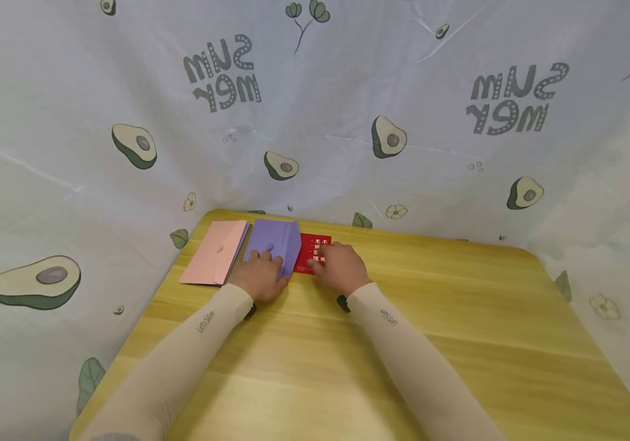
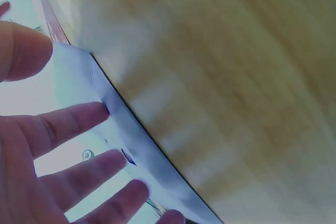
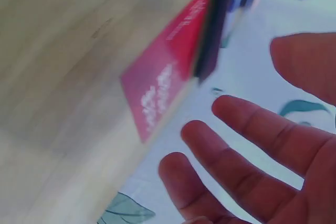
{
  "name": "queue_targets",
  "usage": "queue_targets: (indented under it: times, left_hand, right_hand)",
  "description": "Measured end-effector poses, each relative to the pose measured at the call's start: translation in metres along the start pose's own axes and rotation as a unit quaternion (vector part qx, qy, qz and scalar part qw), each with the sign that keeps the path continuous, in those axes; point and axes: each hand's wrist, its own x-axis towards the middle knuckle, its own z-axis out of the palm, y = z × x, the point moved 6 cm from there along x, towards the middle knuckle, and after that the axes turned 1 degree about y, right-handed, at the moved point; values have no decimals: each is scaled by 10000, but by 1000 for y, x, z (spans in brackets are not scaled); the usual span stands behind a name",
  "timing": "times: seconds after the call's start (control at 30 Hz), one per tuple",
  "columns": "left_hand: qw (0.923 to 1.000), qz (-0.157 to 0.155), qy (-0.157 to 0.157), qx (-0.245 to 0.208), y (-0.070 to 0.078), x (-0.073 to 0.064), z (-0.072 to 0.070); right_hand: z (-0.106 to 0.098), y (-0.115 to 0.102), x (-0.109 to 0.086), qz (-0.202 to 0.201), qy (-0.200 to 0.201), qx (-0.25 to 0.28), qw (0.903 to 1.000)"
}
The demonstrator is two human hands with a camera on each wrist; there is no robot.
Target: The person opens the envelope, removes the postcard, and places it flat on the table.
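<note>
A purple envelope [image 1: 270, 231] with a round clasp lies near the table's back edge, its right side lifted a little. My left hand [image 1: 259, 278] rests on its near part with fingers spread; the left wrist view shows fingertips at the envelope [image 2: 139, 135]. Just right of it is a red card [image 1: 306, 246] with white characters, partly covered by the envelope. My right hand [image 1: 342, 268] hovers at the card's right side, fingers loosely bent and holding nothing. In the right wrist view the fingers stand apart from the red card [image 3: 157, 82].
A pink envelope [image 1: 217, 248] lies left of the purple one, with a purple edge showing under it. The wooden table [image 1: 430, 324] stretches to the right and front. A white curtain [image 1: 326, 177] printed with avocados hangs behind and around it.
</note>
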Motion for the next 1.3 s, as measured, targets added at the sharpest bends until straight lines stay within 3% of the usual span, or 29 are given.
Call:
queue_targets:
  times: [0.1,0.2,0.37,0.57,0.73,0.9,1.1,1.3]
  left_hand:
    - [9997,80,246,-42,-5,0,-3]
    - [9978,2,620,-229,-18,-2,-16]
    - [9905,-718,965,-659,-59,1,-37]
    - [9811,-1583,518,-987,-107,4,-34]
    - [9738,-1963,45,-1142,-120,-7,-34]
    - [9636,-2265,-335,-1384,-132,-7,-20]
    - [9636,-2255,-463,-1359,-140,-6,-12]
    - [9664,-2178,-489,-1277,-137,-10,-13]
  right_hand:
    - [-11,0,-19,-111,-57,50,9999]
    - [-17,2,-41,-176,-145,114,9997]
    - [-20,12,-76,-19,-261,293,9992]
    - [-20,23,-101,45,-253,313,9992]
    - [-16,32,-111,129,-291,222,9992]
    - [-16,36,-114,176,-211,50,9996]
    - [-17,36,-115,111,-145,-41,9998]
    - [-18,36,-117,107,-142,-110,9998]
